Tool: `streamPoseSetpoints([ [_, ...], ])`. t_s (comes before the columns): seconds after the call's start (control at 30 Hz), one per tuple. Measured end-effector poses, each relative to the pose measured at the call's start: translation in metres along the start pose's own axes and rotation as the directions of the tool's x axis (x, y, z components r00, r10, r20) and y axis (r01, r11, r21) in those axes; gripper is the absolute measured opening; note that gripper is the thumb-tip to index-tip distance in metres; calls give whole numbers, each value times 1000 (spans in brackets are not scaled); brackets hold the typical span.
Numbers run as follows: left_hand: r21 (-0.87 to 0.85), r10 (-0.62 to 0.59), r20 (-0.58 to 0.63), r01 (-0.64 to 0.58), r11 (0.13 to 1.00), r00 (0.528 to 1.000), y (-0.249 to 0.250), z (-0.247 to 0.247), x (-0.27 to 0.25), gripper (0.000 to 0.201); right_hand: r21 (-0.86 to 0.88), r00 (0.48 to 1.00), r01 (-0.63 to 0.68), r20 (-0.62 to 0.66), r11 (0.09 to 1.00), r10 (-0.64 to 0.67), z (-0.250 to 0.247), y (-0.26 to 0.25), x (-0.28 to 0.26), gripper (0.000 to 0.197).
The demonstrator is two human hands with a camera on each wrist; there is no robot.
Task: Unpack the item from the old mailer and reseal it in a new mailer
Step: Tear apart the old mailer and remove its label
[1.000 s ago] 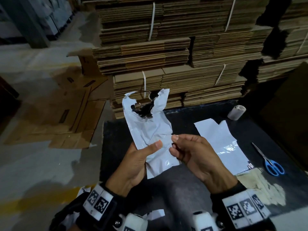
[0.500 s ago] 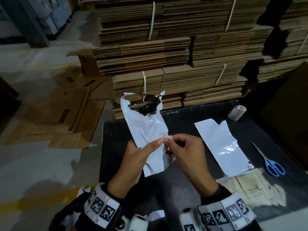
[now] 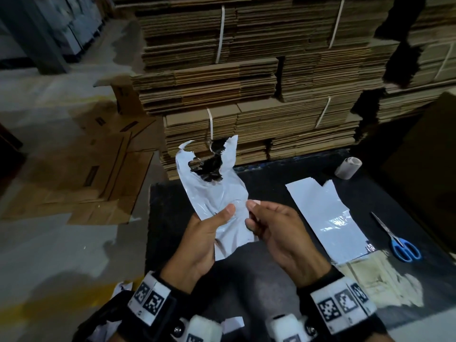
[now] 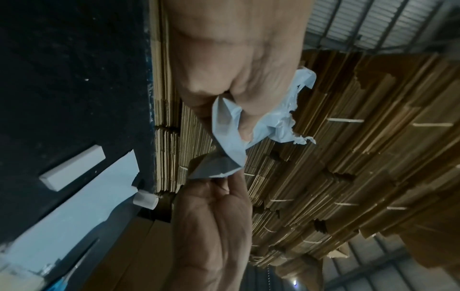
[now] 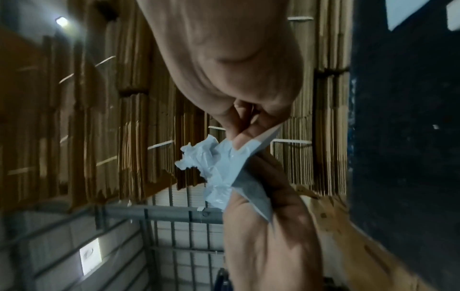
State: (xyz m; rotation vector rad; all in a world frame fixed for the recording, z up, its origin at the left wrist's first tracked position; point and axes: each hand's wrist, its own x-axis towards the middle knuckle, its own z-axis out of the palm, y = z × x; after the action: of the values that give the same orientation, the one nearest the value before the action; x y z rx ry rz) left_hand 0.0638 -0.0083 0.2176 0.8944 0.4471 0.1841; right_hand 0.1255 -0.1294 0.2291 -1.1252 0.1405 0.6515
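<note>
The old mailer (image 3: 217,191) is a white plastic bag with a ragged torn top that shows its black inside. It stands upright above the black table (image 3: 271,174). My left hand (image 3: 228,211) grips its lower part, thumb on the front. My right hand (image 3: 250,213) pinches its right edge beside that thumb. In the wrist views the crumpled mailer (image 4: 231,135) (image 5: 224,167) sits between both hands. The new mailer (image 3: 325,218) lies flat and white to the right. A small white box (image 4: 72,170) lies on the table near it, hidden in the head view.
Blue-handled scissors (image 3: 401,243) lie at the table's right side and a tape roll (image 3: 348,167) at its far right corner. Strapped stacks of flat cardboard (image 3: 234,95) rise just behind the table. Flattened boxes (image 3: 81,169) cover the floor to the left.
My right hand has closed in on the mailer's right edge and now pinches it next to my left thumb. The torn top sagged briefly and stands up again.
</note>
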Motion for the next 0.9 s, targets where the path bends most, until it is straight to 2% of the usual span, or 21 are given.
streamPoseSetpoints([
  [0.1,-30,-47,45,48,998,998,1,0,3,39,34,1000,0,11,999,0,-1,-3,0,12],
  [0.2,23,6,25,-7,1000,1000,2,-3,5,42,-171,984,181,26,969,-179,0,-2,-3,15],
  [0.27,98,76,-9,-75,992,997,2,-6,6,44,-361,952,303,75,882,-296,0,-2,-5,14],
  [0.37,152,149,-20,-144,978,989,1,-9,7,34,-580,905,392,107,714,-411,-2,2,-3,12],
  [0.47,202,184,-10,-178,963,983,1,-3,6,27,-684,826,471,120,557,-551,-2,9,1,11],
  [0.53,224,216,-27,-205,953,976,1,0,5,26,-704,805,484,124,520,-581,-1,12,3,10],
  [0.6,225,235,-56,-217,950,970,0,2,6,25,-671,817,478,104,567,-567,0,11,2,10],
  [0.67,203,238,-88,-216,955,967,-3,4,6,25,-597,838,464,56,655,-543,2,10,2,12],
  [0.8,77,184,-155,-174,982,971,-9,13,5,31,-382,882,397,-95,835,-462,9,10,3,14],
  [0.9,-17,157,-169,-162,987,973,-12,18,5,33,-192,911,340,-175,921,-373,15,12,5,15],
])
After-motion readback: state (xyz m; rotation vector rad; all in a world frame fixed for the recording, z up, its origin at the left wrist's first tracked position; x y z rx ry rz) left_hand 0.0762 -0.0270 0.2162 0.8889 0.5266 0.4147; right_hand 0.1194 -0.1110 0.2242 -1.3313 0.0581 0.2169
